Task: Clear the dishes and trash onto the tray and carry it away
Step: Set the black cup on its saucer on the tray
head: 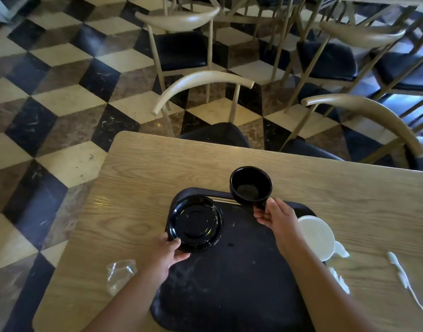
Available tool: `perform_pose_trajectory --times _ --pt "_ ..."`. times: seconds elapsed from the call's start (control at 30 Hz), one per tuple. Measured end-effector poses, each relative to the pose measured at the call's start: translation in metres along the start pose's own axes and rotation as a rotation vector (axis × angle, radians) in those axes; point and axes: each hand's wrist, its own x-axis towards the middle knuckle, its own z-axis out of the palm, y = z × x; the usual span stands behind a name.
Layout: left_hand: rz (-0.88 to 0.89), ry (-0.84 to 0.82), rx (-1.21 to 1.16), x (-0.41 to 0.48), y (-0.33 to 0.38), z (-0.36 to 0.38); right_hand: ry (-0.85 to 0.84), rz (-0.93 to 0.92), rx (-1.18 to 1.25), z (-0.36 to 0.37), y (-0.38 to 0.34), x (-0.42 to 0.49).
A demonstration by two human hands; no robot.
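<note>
Wood-grain table: pale laminate with rounded corners; it carries everything below.
Tray: black plastic, a rounded rectangle with a scuffed, dusty matte surface, lying near the middle of the table.
Saucer: glossy black disc with concentric rings, over the tray's far-left corner, its near rim tilted up in the grip.
Cup: glossy black, round and deep, with a handle on its near side; it is held over the tray's far edge, mouth tipped toward the camera.
Chopsticks: pale thin sticks lying along the tray's far edge, between saucer and cup.
White bowl: smooth and round, at the tray's right edge, partly behind the right forearm.
Clear plastic cup: crumpled and transparent, on its side on the table, left of the tray.
White plastic cutlery: thin pieces on the table, right of the tray; exact kinds cannot be told.
Left hand: forearm reaching in from the near edge; thumb over the saucer's near rim, fingers underneath, clamped on the saucer.
Right hand: forearm angled in from the near right; fingers and thumb pinched around the cup's handle.
Chairs: beige curved backrests with dark padded seats, beyond the table.
Floor: polished tiles in a black, cream and brown cube pattern.
</note>
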Motion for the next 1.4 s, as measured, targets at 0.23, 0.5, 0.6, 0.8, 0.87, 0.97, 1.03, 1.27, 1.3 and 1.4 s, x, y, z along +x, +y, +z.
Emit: perform_pose_trajectory --times 0.23,0.5,0.6,0.8,0.87,0.97,1.03,1.27,1.3,1.4 --pt "-0.027 0.01 0.102 0.008 -0.013 0.02 -0.021 -0.005 -0.039 -0.018 0.017 -0.01" --pt "0.008 -0.022 0.28 0.016 -0.015 0.014 -0.074 -0.001 -0.086 -0.016 0.037 -0.016" --pt "0.041 -0.05 0.376 0.018 -0.012 0.012 -0.106 -0.005 -0.13 -0.009 0.043 -0.018" --pt "0.056 -0.044 0.432 0.021 -0.005 0.012 -0.171 0.021 -0.205 0.005 0.054 -0.021" --pt "0.05 -0.052 0.429 0.023 -0.005 0.01 -0.179 0.029 -0.233 0.01 0.057 -0.022" --pt "0.065 -0.064 0.406 0.024 -0.008 0.007 -0.201 0.031 -0.282 0.016 0.063 -0.02" --pt "0.081 -0.06 0.385 0.023 -0.007 0.007 -0.221 0.032 -0.32 0.019 0.067 -0.018" --pt "0.088 -0.064 0.395 0.027 -0.003 0.007 -0.282 0.066 -0.362 0.027 0.073 -0.015" --pt "0.088 -0.069 0.393 0.026 -0.004 0.007 -0.292 0.07 -0.365 0.026 0.073 -0.017" --pt "0.072 -0.071 0.413 0.034 -0.006 0.003 -0.357 0.093 -0.414 0.029 0.081 -0.01"
